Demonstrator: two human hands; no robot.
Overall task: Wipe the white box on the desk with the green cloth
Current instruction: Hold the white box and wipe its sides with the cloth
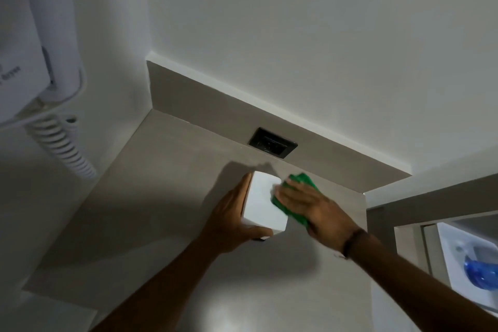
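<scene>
A white box (262, 203) stands on the grey desk (167, 197), near the back wall. My left hand (231, 219) grips the box from its left side, thumb across the front bottom edge. My right hand (310, 205) presses a green cloth (299, 191) flat against the box's right side and top right edge. Most of the cloth is hidden under my palm; its green folds show above my fingers and below my hand.
A black socket plate (272, 142) sits in the grey backsplash just behind the box. A white wall hair dryer (35, 56) with a coiled cord (63, 143) hangs at the left. At the right, an open compartment holds a blue bottle (479, 275).
</scene>
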